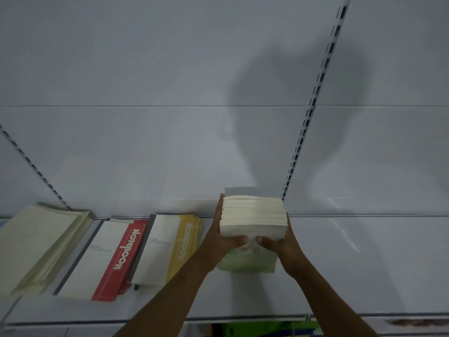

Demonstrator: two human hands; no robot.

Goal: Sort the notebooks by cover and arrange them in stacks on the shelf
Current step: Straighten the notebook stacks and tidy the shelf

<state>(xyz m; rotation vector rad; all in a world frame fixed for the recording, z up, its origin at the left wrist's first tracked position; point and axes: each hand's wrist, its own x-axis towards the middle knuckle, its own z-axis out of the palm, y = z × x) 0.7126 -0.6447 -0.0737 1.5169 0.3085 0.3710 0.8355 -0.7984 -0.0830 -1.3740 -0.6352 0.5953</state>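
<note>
Two hands (252, 242), upright notebook bundle (252, 217), page-edges up.

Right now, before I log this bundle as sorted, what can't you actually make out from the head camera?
- Cover of the held bundle: its page edges face the camera; the left hand and right hand cover the near end, and only a blurred greenish face shows below.
- Cream stack: cut off by the left frame edge, no cover colour visible.
- Small print on the red stack and yellow stack: too small.
- Items under the shelf: hidden by its front edge.
</note>
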